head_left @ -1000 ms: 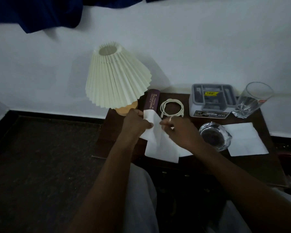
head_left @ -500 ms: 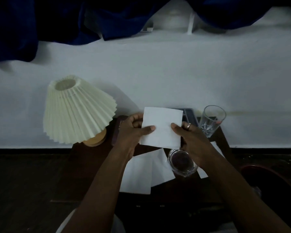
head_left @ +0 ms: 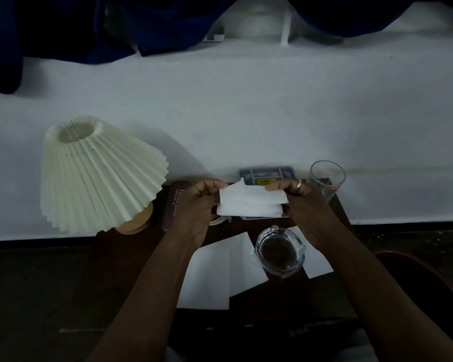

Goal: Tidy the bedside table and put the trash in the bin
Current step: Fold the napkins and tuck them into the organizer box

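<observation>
Tissue (head_left: 251, 203) held above worktop (head_left: 285, 296), pinched at left end by left hand (head_left: 196, 205), right end by right hand (head_left: 302, 202) (seemingly folded). Ashtray (head_left: 280, 250) near, below it.

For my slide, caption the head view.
Both hands fold a white paper above a bedside table beside a pleated lamp.

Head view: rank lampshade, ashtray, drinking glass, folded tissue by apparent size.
1. Lampshade, largest by far.
2. Folded tissue, held up nearer the camera, so it may look larger than it is.
3. Ashtray and glass look alike; the glass stands farther back.
</observation>
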